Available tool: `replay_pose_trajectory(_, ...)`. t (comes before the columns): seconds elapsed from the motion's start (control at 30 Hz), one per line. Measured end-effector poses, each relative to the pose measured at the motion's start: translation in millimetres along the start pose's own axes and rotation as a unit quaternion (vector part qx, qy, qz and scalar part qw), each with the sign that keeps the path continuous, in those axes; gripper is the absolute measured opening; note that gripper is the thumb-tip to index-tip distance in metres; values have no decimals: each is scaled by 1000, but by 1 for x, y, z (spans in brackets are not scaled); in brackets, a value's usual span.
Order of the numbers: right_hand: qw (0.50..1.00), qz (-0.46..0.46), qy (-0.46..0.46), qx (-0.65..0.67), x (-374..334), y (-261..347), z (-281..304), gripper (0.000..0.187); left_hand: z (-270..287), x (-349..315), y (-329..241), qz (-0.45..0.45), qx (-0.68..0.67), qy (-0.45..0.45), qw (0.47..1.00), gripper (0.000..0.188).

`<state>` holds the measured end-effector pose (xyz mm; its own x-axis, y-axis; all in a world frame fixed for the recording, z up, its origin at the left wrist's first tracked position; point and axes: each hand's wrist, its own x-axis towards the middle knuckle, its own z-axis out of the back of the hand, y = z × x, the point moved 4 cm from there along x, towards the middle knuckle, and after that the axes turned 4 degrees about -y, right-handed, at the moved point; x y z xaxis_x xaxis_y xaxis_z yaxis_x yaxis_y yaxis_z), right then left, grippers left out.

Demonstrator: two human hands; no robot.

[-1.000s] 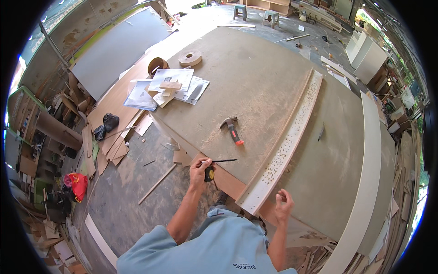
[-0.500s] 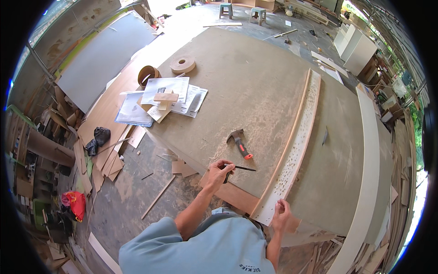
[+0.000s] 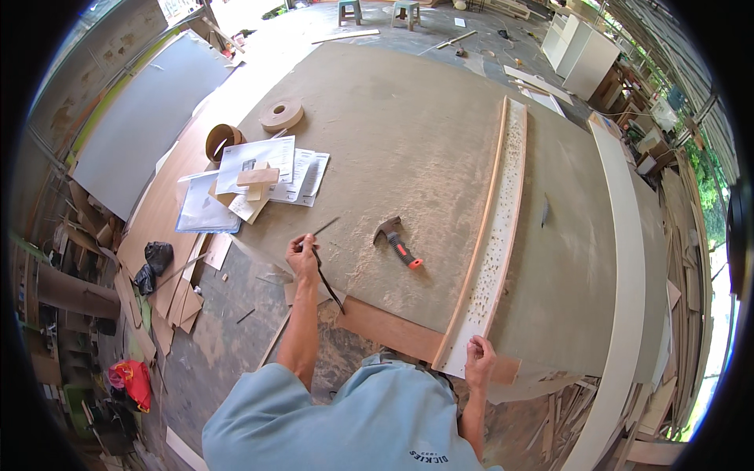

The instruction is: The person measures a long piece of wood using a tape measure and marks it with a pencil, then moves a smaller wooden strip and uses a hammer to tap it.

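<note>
In my left hand (image 3: 301, 256), closed above the near left edge of the worktable (image 3: 408, 149), is a thin dark strip (image 3: 326, 286). One straight end points up and right from the fingers; a longer bent part hangs down past the table edge. My right hand (image 3: 480, 363) is pinched at the near end of a long white board (image 3: 481, 302) with wood-coloured edges and many small dark specks. What those fingers hold, if anything, is too small to make out. A claw hammer (image 3: 398, 242) with a black and red handle lies between the hands, on sawdust.
Papers (image 3: 255, 165) with small wood blocks (image 3: 258, 176) lie at the table's left, beside a tape roll (image 3: 281, 115) and a brown ring (image 3: 223, 143). A slim grey tool (image 3: 545, 210) rests right of the board. A long pale panel (image 3: 626, 259) runs along the right side.
My left hand has moved left and away from the hammer, the dark strip turning with it so its lower part hangs out. My right hand stays by the board's near end. The view has shifted slightly.
</note>
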<state>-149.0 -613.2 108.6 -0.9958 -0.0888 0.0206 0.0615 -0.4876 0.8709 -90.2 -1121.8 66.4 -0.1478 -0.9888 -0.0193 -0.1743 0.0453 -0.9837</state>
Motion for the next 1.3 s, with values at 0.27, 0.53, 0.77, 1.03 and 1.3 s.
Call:
replay_pose_trajectory(0.27, 1000, -7, -9, -16, -6, -10, 8, 20, -15, 50, 2, -163, 163, -7, 973, 12)
replay_pose_trajectory(0.53, 999, 8, 30, -9, -5, 3, 9, 21, -39, 63, 28, -186, 94, 33, 978, 13)
replay_pose_trajectory(0.77, 997, 59, 39, -10, -1, 5, 8, 23, -44, 92, 33, -190, 31, 117, 974, 11)
replay_pose_trajectory(1.03, 998, 55, 16, -26, -8, 1, 10, 24, -45, 101, 26, -97, -22, 104, 990, 21)
replay_pose_trajectory(1.3, 999, 35, -34, -23, -25, -8, 24, 23, -57, 31, -1, 35, 10, 126, 991, 30)
